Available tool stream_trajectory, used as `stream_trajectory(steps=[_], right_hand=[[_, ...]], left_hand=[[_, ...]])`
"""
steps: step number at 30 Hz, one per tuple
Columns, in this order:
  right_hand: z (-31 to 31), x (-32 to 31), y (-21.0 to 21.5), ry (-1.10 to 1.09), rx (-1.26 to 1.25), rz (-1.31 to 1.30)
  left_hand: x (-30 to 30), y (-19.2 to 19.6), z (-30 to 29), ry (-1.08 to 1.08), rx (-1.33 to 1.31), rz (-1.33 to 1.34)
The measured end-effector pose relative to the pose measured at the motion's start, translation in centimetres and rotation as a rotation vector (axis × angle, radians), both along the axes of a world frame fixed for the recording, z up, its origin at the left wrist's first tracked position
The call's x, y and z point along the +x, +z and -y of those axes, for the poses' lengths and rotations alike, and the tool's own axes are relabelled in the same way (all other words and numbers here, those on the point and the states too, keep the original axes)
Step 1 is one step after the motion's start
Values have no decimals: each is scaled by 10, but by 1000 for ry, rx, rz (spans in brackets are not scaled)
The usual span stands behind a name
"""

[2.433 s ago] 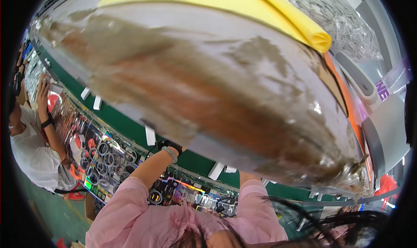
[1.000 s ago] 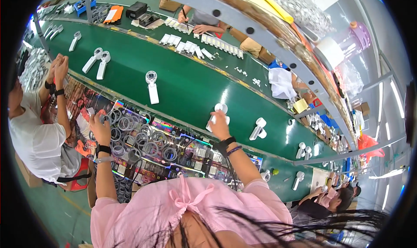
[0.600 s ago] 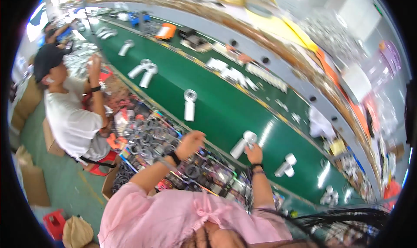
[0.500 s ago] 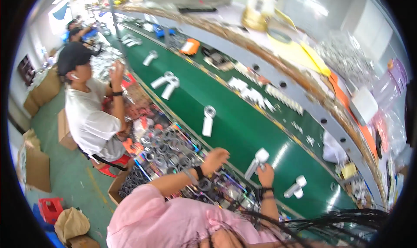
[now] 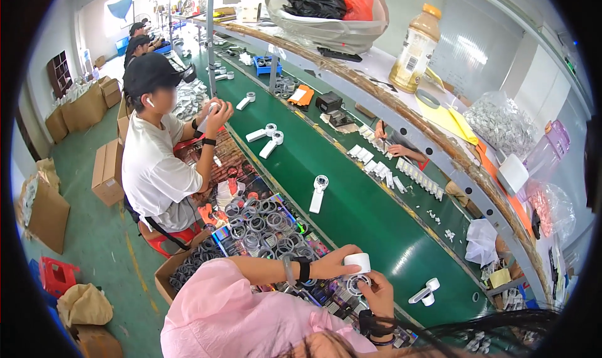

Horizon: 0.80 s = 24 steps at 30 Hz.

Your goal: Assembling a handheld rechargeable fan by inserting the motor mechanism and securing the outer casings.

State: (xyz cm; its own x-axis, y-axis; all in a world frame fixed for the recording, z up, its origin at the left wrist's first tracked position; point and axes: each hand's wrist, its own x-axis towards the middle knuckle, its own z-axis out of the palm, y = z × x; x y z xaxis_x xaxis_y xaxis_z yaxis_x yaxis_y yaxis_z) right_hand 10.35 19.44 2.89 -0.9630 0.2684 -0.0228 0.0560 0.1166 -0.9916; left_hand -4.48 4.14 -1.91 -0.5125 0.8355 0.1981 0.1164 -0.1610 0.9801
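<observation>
My left hand (image 5: 335, 264) is closed at the white block-like part of a handheld fan (image 5: 357, 263). My right hand (image 5: 380, 293) has its fingers curled round the fan's ring-shaped head just below. Both hands meet over the near edge of the green conveyor belt (image 5: 364, 226), and the fingers partly hide the fan. Another white handheld fan (image 5: 318, 195) lies on the belt to the left. One more white fan (image 5: 426, 292) rests on the belt to the right of my right hand.
Grey rings (image 5: 257, 223) are heaped beside my left arm, over colourful packaging. A co-worker in a white shirt (image 5: 160, 151) sits at left, holding a white piece. Across the belt, another person's hands (image 5: 398, 150) work near white parts. A shelf with a bottle (image 5: 417, 47) curves above.
My left hand has moved right to meet my right hand. The fan near my right hand has come off the belt, closer to me. The view has shifted.
</observation>
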Motion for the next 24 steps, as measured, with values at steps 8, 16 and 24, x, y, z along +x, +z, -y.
stream_trajectory(steps=[8,16,24], right_hand=[[59,8,62,-101,954,-452],[83,10,71,47,892,-777],[62,-13,88,108,996,-685]], left_hand=[[33,56,25,257,156,455],[56,56,27,40,236,664],[50,58,16,20,233,920]])
